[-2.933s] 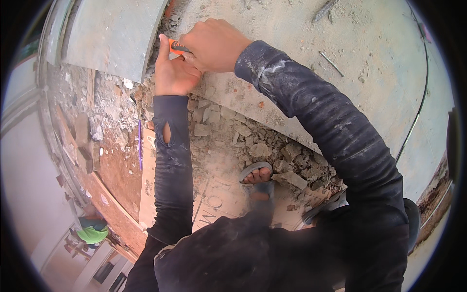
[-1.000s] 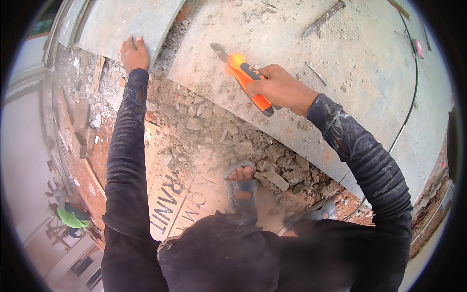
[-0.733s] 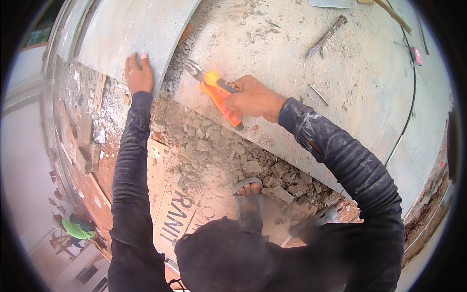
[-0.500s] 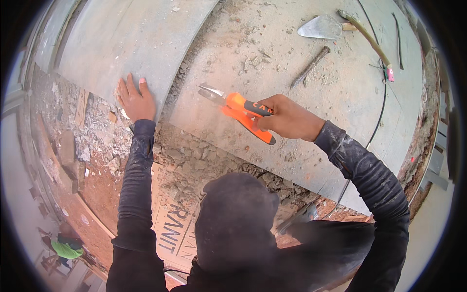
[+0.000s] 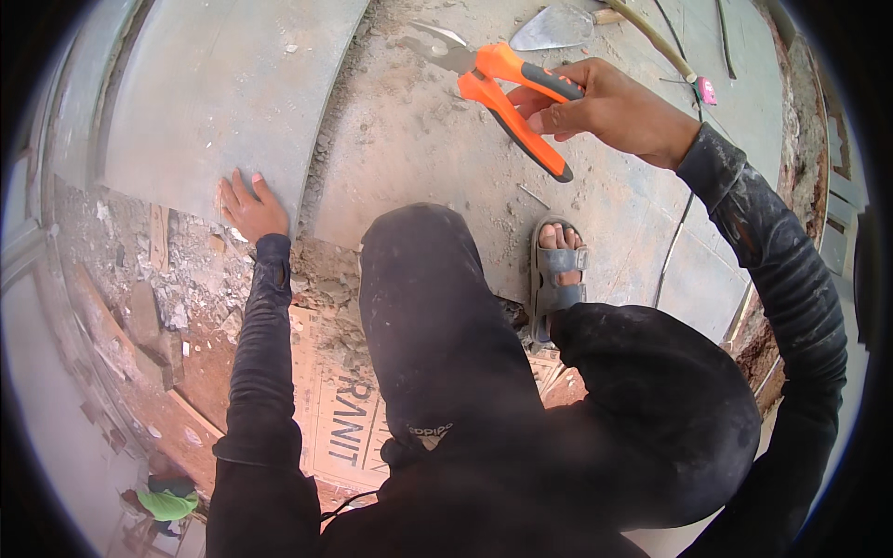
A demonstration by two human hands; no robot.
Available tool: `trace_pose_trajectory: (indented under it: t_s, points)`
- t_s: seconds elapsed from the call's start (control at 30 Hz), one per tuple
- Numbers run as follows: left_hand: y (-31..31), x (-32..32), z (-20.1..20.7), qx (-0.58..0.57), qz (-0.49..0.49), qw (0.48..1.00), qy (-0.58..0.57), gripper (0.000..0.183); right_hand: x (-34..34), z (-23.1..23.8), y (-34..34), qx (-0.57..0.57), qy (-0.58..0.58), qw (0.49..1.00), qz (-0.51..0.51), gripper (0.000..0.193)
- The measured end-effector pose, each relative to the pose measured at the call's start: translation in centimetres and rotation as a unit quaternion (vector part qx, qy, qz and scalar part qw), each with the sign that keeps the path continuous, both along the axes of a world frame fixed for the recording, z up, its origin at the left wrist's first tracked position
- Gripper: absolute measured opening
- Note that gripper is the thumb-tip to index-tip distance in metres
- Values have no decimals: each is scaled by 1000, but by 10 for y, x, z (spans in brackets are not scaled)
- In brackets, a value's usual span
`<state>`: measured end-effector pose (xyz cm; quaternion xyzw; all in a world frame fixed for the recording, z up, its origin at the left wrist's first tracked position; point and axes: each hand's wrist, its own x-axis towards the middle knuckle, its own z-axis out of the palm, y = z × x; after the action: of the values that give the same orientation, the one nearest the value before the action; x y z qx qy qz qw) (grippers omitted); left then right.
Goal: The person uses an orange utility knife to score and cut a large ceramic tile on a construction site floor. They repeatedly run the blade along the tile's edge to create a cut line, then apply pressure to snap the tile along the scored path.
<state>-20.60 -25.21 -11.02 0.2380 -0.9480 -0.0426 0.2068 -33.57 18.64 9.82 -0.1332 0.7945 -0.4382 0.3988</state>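
Observation:
My left hand (image 5: 253, 209) lies with its fingers spread on the near edge of a large grey slab (image 5: 219, 102) at the far left. In my right hand (image 5: 619, 107) is a pair of pliers (image 5: 502, 63) with orange and black handles. The fingers are wrapped round the handles, which stand apart, and the metal jaws point to the far left. The pliers are held above a second grey slab (image 5: 372, 177) strewn with grit and crumbs of mortar.
A trowel (image 5: 553, 30), a wooden tool handle (image 5: 656, 39) and a small pink object (image 5: 707, 90) lie at the far right. A black cable (image 5: 672, 246) crosses the slab near my sandalled foot (image 5: 558, 265). Rubble (image 5: 191, 270) and printed cardboard (image 5: 339, 423) lie nearer; a person in green (image 5: 167, 505) is lower left.
My right hand has carried the pliers farther away and to the right, and their handles are wider apart. My knees have shifted, bringing a sandalled foot into view. My left hand stays on the slab.

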Motion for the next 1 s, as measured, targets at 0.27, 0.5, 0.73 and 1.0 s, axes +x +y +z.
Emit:
trace_pose_trajectory:
  t_s: [0.27,0.5,0.73,1.0]
  points:
    - [-13,-3,66,3,-101,987,-129,37,48,-173,-79,-138,-259,956,-24,28]
    - [180,68,59,396,143,892,-163,42,86,-232,-154,-175,-452,874,-20,19]
    - [204,51,47,649,262,710,-81,37,55,-244,-182,-159,-478,862,55,20]
    - [185,34,49,640,257,723,-38,41,29,-243,-215,-193,-475,853,96,14]
